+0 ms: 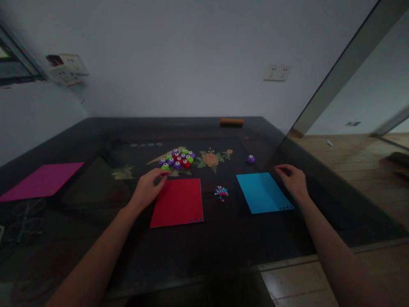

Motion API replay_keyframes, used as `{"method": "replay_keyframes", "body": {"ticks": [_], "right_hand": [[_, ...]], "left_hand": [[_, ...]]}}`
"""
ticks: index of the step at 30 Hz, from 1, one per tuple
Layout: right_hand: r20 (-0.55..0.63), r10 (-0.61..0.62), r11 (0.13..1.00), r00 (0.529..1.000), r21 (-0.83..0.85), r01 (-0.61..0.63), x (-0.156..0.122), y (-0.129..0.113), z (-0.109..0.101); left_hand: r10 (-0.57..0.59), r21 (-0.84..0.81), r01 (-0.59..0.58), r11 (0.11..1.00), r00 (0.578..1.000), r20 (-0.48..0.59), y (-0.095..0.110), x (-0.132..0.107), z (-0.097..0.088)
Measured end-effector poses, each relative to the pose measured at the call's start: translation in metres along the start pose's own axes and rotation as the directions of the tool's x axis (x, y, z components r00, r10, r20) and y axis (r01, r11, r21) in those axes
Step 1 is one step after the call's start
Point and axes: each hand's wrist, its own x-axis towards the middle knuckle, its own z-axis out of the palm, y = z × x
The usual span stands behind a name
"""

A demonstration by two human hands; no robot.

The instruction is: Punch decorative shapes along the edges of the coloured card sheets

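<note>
My left hand [149, 186] is at the top left corner of a red sheet [180, 204], its thumb and fingertips pressed together. Just beyond those fingertips sits a cluster of small round eyeball-like toys [177, 158] in purple, green and red. Near the top right corner of a blue sheet [265, 192], my right hand [293, 181] also has thumb and fingers together. Whether either pinch holds anything is too small to tell. Between the sheets lies a little pile of pink and blue confetti-like bits [221, 192]. Small dark marks line both sheets' lower right corners.
A lone purple eyeball-like toy [250, 159] stands beyond the blue sheet. On the dark glossy table [223, 243] with a printed flower, a magenta sheet [44, 181] lies far left. An orange-brown bar-shaped object [231, 122] rests at the back by the wall.
</note>
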Motion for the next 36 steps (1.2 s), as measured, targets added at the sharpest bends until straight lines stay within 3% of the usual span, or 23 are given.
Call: {"method": "replay_keyframes", "body": {"ticks": [3, 6, 8, 11, 13, 17, 24, 36], "right_hand": [[0.018, -0.104, 0.994, 0.994, 0.029, 0.104, -0.002, -0.037, 0.002], [0.114, -0.215, 0.973, 0.970, 0.114, 0.202, -0.009, -0.089, 0.016], [0.244, -0.330, 0.940, 0.912, 0.179, 0.292, -0.017, -0.125, 0.035], [0.431, -0.453, 0.891, 0.780, 0.231, 0.390, -0.030, -0.168, 0.070], [0.502, -0.497, 0.864, 0.708, 0.207, 0.459, -0.038, -0.187, 0.091], [0.561, -0.543, 0.809, 0.625, 0.150, 0.569, -0.049, -0.205, 0.118], [0.547, -0.558, 0.742, 0.624, -0.008, 0.670, -0.061, -0.213, 0.122], [0.508, -0.546, 0.786, 0.666, 0.037, 0.617, -0.067, -0.212, 0.127]], "left_hand": [[0.052, 0.039, -0.056, 0.998, 0.994, 0.100, -0.004, 0.000, 0.002], [0.078, 0.038, -0.084, 0.996, 0.989, 0.127, -0.005, -0.001, 0.002], [0.081, 0.028, -0.086, 0.996, 0.985, 0.150, -0.005, -0.001, 0.002], [0.067, 0.029, -0.073, 0.997, 0.981, 0.183, -0.005, -0.002, 0.004], [0.056, 0.041, -0.065, 0.997, 0.980, 0.190, -0.006, -0.002, 0.006], [0.029, 0.076, -0.046, 0.996, 0.977, 0.209, -0.010, -0.003, 0.011], [-0.024, 0.143, -0.014, 0.990, 0.965, 0.260, -0.013, -0.006, 0.018], [0.010, 0.166, -0.054, 0.985, 0.968, 0.252, -0.009, -0.004, 0.018]]}}
